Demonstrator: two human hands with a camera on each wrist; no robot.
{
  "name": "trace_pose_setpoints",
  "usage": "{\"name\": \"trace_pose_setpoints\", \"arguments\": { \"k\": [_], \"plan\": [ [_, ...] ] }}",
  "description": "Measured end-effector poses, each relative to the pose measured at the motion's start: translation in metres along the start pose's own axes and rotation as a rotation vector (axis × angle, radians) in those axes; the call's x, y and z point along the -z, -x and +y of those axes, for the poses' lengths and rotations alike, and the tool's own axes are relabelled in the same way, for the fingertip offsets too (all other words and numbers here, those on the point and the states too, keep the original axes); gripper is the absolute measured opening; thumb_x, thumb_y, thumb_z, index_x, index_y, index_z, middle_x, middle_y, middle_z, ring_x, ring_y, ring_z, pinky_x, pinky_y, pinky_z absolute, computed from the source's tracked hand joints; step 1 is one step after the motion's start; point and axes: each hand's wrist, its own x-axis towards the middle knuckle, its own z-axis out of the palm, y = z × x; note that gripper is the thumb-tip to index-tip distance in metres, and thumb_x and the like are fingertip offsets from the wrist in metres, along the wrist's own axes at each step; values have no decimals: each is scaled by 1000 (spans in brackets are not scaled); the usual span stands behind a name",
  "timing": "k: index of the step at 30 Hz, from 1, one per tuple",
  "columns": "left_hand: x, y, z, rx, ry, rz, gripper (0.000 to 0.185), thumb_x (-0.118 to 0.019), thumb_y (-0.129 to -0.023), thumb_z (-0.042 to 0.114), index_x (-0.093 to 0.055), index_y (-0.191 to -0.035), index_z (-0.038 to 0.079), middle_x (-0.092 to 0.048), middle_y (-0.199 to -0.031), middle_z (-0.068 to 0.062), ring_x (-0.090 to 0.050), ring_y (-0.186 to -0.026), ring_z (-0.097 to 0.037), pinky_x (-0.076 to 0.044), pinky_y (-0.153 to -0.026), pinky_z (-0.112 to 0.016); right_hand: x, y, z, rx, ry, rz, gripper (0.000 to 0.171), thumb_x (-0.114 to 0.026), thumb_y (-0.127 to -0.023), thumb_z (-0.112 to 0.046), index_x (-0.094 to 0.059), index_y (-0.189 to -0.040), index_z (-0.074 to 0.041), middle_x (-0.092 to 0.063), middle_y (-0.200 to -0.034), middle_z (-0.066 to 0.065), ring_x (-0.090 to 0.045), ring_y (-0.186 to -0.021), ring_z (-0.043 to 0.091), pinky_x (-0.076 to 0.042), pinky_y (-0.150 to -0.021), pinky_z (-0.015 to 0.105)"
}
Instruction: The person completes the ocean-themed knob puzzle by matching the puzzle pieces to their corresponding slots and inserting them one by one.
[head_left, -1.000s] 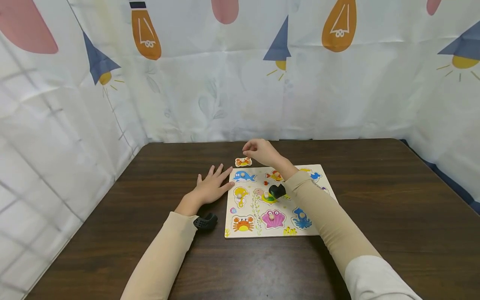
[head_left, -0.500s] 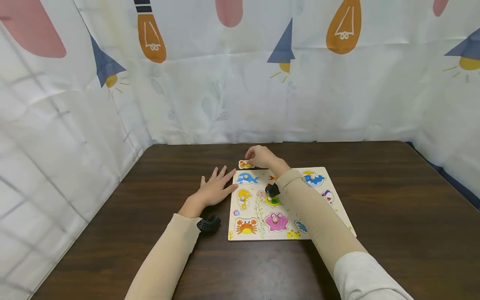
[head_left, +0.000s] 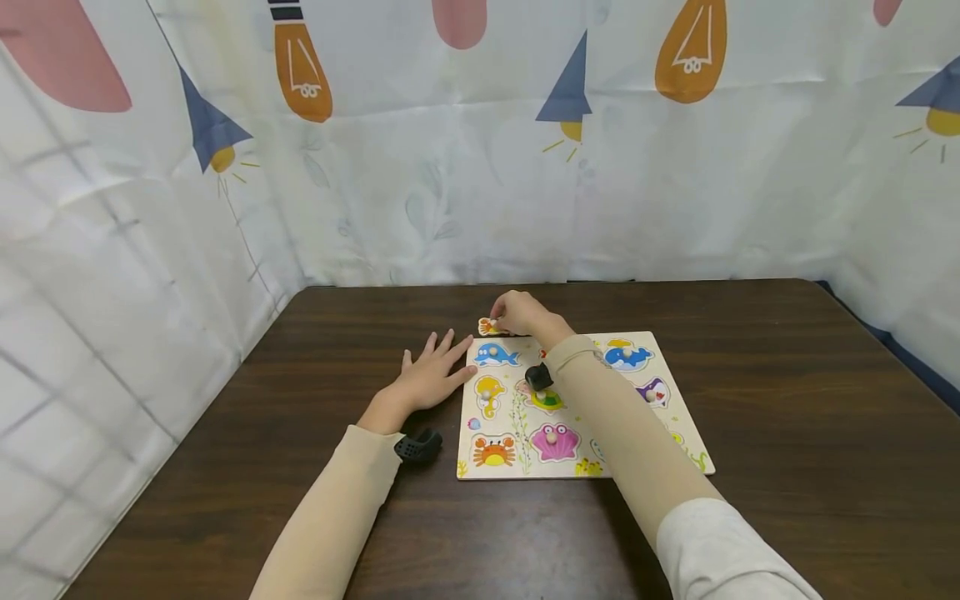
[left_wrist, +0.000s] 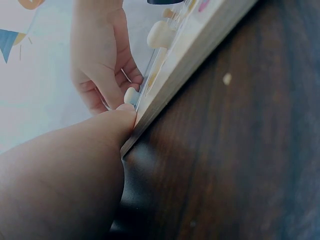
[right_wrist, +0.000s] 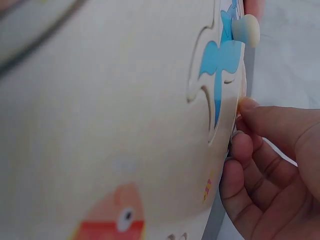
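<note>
A dark wooden table (head_left: 750, 400) stands against a printed curtain (head_left: 465, 167). On it lies a puzzle board (head_left: 678, 421) with sea animals, among them a blue whale piece (head_left: 495, 356), a pink shell piece (head_left: 553, 442) and an orange crab piece (head_left: 492, 451). The left hand (head_left: 427, 379) lies flat on the table with fingers spread, its fingertips touching the board's left edge. The right hand (head_left: 522, 314) pinches 1 small crab piece (head_left: 486, 326) just beyond the board's far left corner, fingers curled around its knob.
</note>
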Motion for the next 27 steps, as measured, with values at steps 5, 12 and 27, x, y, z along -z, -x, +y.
{"name": "trace_pose_setpoints", "arguments": {
  "k": [5,12,27],
  "plan": [
    [1,0,0,6,-3,2,69,-42,-108,53,-21,-166,23,-9,-171,-16,-1,-155,-43,0,-112,-77,1,1,-4,-4,47,-7,17,-65,-104,-15,-72,-116,-6,-70,-100,9,-65,-81,20,-54,-78,34],
    [-1,0,1,6,-4,4,68,-42,-108,52,-22,-166,22,-9,-170,-16,-1,-155,-42,-1,-112,-77,3,2,-4,-11,100,-27,15,-63,-105,-18,-71,-112,-7,-68,-103,8,-61,-85,20,-51,-78,34],
    [-1,0,0,9,-1,0,68,-42,-108,52,-23,-166,22,-9,-170,-16,-1,-155,-42,-1,-112,-77,22,16,9,33,119,-12,16,-61,-106,-19,-68,-115,-7,-65,-105,9,-60,-90,23,-50,-84,39]
  ]
}}
